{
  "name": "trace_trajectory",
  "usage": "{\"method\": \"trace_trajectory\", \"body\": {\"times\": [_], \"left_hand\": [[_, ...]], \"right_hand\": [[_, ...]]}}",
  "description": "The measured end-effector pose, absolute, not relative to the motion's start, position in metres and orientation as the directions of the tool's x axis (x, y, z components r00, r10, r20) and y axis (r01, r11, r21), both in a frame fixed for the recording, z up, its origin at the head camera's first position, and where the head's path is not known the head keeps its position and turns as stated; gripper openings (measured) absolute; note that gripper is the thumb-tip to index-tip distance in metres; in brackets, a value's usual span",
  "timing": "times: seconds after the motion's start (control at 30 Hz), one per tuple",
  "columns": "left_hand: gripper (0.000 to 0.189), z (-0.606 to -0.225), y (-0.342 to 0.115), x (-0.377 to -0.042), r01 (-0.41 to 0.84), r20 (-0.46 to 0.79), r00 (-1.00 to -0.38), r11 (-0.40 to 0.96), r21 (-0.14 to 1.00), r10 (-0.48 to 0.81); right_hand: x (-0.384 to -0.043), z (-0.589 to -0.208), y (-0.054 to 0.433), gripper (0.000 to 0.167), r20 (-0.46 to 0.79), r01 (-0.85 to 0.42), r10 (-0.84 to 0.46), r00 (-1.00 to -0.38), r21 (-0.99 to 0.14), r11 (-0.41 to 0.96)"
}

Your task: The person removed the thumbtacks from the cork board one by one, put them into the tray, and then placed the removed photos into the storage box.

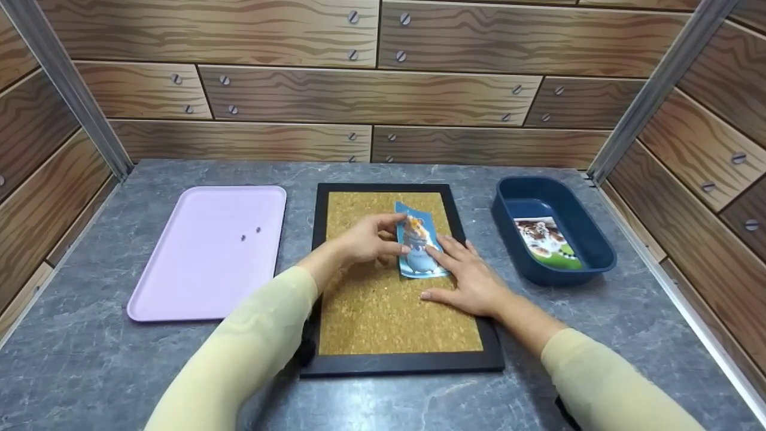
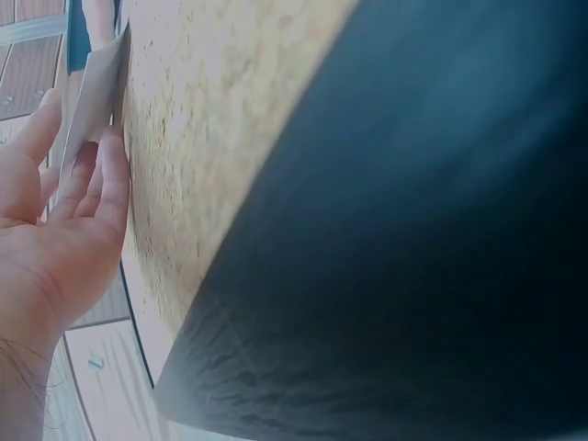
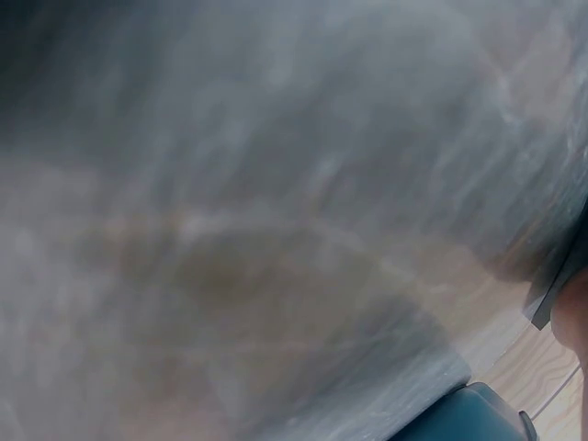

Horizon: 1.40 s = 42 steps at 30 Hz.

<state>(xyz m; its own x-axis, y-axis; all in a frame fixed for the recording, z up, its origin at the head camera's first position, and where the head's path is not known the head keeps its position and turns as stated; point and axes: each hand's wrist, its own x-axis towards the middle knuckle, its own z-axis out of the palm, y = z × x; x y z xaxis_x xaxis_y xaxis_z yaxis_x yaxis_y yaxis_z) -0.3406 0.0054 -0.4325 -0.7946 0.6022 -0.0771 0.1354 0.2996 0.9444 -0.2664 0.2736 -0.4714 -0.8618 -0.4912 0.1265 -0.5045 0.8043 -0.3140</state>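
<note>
A blue picture card (image 1: 422, 263) with an orange-and-white animal on it lies over the upper right of a black-framed cork board (image 1: 395, 323). At its left edge my left hand (image 1: 372, 240) pinches the card; in the left wrist view the left hand (image 2: 69, 243) has its thumb on one side and fingers on the other, and the card (image 2: 95, 101) stands tilted off the cork. My right hand (image 1: 476, 286) rests with spread fingers on the card's lower right and the board. In the right wrist view only a bit of the right hand (image 3: 571, 317) shows.
To the left lies a lilac tray (image 1: 197, 257) with two small dark objects (image 1: 243, 238), too small to identify. A dark blue bin (image 1: 553, 203) stands on the right, holding a tiger picture card (image 1: 546, 242). Wood-patterned walls (image 1: 359, 96) enclose the grey table (image 1: 78, 335).
</note>
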Motion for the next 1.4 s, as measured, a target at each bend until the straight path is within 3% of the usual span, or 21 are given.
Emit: {"method": "trace_trajectory", "body": {"times": [0.8, 1.17, 1.4], "left_hand": [[0.079, -0.435, 0.011, -0.334, 0.133, -0.05, -0.853, 0.31, 0.941, 0.519], [0.081, -0.438, 0.011, -0.332, 0.1, -0.04, -0.865, 0.249, 0.963, 0.5], [0.08, -0.435, 0.009, -0.328, 0.118, -0.02, -0.872, 0.249, 0.961, 0.489]], "right_hand": [[-0.266, -0.469, 0.273, 0.102, 0.124, -0.483, -0.469, -0.874, -0.328, 0.812], [-0.262, -0.472, 0.274, 0.106, 0.189, -0.441, -0.399, -0.897, -0.423, 0.792], [-0.263, -0.465, 0.28, 0.109, 0.246, -0.465, -0.397, -0.884, -0.408, 0.786]]}}
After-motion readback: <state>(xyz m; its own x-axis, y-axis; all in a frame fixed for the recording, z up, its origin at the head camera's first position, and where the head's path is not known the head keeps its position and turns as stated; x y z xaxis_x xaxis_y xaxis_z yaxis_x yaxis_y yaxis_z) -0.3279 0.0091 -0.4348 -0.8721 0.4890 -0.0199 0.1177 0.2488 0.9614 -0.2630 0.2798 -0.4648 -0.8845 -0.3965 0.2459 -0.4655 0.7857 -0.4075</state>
